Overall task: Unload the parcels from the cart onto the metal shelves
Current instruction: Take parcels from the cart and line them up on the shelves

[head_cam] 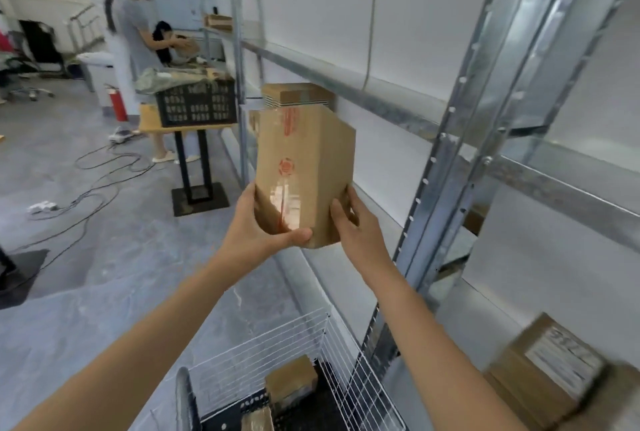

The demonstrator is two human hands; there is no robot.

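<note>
I hold a brown cardboard parcel (pixel 304 167) with clear tape and red print up in front of the metal shelves (pixel 450 153). My left hand (pixel 263 222) grips its lower left corner, thumb across the bottom front. My right hand (pixel 349 219) holds its lower right side. Just behind it another taped parcel (pixel 294 94) rests on the shelf. Below me is the white wire cart (pixel 332 354), with a parcel (pixel 291 378) standing in it and a second parcel (pixel 258 420) at the bottom edge.
A labelled box (pixel 550 368) sits on a low shelf at right. To the left, a person (pixel 135 35) works at a black crate (pixel 195 103) on a small stand. Cables (pixel 86 188) trail over the grey floor. A red extinguisher (pixel 117 103) stands by a pillar.
</note>
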